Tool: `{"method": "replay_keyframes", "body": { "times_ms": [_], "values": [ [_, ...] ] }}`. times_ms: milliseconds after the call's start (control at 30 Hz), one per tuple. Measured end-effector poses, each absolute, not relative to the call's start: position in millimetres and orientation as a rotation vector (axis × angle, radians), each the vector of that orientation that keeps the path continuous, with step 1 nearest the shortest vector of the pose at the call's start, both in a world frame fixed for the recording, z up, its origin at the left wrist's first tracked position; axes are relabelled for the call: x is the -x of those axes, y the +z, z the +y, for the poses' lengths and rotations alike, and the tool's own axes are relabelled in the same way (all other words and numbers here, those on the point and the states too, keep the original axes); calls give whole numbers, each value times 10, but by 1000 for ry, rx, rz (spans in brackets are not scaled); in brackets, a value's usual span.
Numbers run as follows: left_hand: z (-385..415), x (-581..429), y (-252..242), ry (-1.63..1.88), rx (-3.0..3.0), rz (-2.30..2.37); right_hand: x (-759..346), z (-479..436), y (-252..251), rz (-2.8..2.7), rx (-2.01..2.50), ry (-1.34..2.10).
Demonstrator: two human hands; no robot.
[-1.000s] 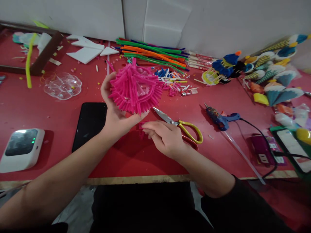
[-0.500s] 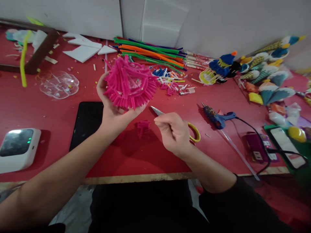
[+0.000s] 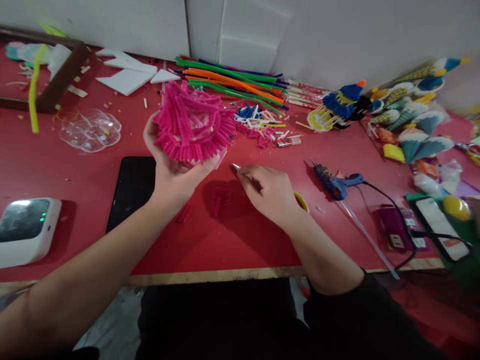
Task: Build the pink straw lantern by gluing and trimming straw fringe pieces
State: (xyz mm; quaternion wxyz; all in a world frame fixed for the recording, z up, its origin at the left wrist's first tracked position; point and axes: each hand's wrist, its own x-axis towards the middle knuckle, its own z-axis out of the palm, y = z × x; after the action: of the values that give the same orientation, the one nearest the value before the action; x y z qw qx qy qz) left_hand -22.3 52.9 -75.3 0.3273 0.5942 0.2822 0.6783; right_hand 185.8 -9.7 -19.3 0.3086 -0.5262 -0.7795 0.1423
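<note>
My left hand (image 3: 168,172) is wrapped round a craft piece (image 3: 195,125) covered in bright pink pipe-cleaner strips, holding it above the table. Whitish glue-like patches show between its strips. Over a pair of scissors (image 3: 235,167) lying on the table is my right hand (image 3: 270,195), its thumb and fingers pinched together. Only the blade tip and part of the yellow handle show; whether the fingers touch the scissors or pinch a small piece is hidden. Between my hands, cut pink pipe-cleaner pieces (image 3: 222,197) lie on the red table (image 3: 232,250).
A black phone (image 3: 129,192) lies under my left forearm, with a white device (image 3: 32,230) farther left. A glue gun (image 3: 333,181) with its cord rests at right. Behind are long pipe cleaners (image 3: 232,82), cut bits (image 3: 262,125), a lighter (image 3: 288,141) and finished crafts (image 3: 416,110).
My left hand has shifted slightly left with the pink craft piece, tilting it a little. My right hand has turned palm-down and now covers more of the scissors.
</note>
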Motion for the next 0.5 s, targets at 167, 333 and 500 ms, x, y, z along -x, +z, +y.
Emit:
{"method": "replay_keyframes", "body": {
  "times_ms": [167, 333, 500],
  "values": [
    [541, 223, -773, 1781, -1572, 743, -1901, -72, -169, -2261, 1471, 391],
    [562, 238, -796, 1766, -1572, 694, -2165, 29, 48, -2179, 1509, 436],
    [590, 253, -839, 1725, -1515, 696, -2562, 53, 307, -2035, 1682, 361]
  ]
}}
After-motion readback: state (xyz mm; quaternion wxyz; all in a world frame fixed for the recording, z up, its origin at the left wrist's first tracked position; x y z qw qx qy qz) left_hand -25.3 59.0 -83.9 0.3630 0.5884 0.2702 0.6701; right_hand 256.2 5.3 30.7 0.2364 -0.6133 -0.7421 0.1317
